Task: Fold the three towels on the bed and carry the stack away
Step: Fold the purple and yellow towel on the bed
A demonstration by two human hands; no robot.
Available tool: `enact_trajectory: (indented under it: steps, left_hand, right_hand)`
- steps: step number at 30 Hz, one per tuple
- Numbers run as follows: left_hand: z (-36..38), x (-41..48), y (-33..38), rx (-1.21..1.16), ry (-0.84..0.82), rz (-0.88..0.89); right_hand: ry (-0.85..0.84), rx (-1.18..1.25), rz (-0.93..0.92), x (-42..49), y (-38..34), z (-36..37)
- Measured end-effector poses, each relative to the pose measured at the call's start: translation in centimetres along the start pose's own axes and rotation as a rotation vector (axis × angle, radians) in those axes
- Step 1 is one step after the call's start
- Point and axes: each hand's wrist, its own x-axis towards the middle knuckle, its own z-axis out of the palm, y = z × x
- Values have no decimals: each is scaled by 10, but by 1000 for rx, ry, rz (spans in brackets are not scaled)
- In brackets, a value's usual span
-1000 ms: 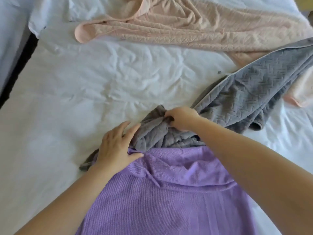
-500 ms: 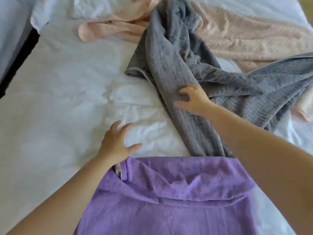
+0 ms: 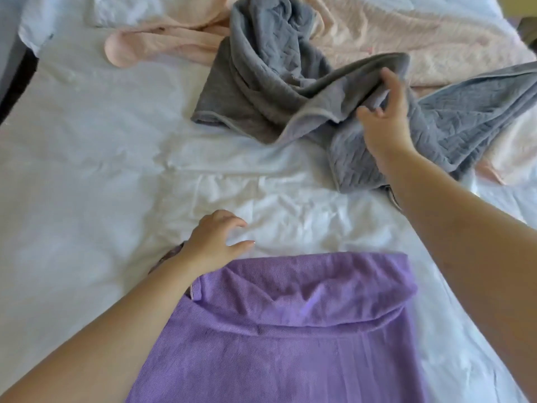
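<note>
You are clearing the grey towel [image 3: 261, 91] off the purple towel [image 3: 276, 344]: bunched on its far edge a second ago, it is now lying far right on the bed [image 3: 87, 170], overlapping the pink towel [image 3: 406, 33]. Your right hand [image 3: 386, 117] is touching a raised grey fold, though I cannot tell whether it is gripping. Your left hand [image 3: 215, 242] is resting relaxed and empty beside the purple towel, which is probably lying free for folding.

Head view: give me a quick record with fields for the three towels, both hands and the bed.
purple towel: nearest, laid flat, far edge rolled over
gray towel: crumpled mid-bed, partly over the pink towel
pink towel: far side, spread out, unfolded
left hand: by the purple towel's far left corner, fingers loosely curled, holds nothing
right hand: on the gray towel, grip unclear
bed: white, wrinkled
</note>
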Motion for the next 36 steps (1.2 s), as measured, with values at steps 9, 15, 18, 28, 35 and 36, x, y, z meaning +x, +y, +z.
enact_trajectory:
  steps: [9,15,18,28,35,36]
  left_hand:
    - [-14,-71,-38,344,-183,89]
    - [-25,-89,-47,310,116,53]
    - [-52,-74,-49,236,280,-42]
    - [-105,22,-79,-57,586,-332]
    - [-44,-2,-63,277,271,69]
    - [-37,-2,-65,293,243,12]
  right_hand:
    - [-895,-722,-91,-180,91,-29]
    - [-757,-1124,-323,-217,108,-81]
    - [-569,-1090,-114,-182,97,-94]
    - [-188,-917,-101,-37,51,-75]
    - [-850,-685,-345,-103,64,-15]
    - [-931,-728,-354,-108,67,-10]
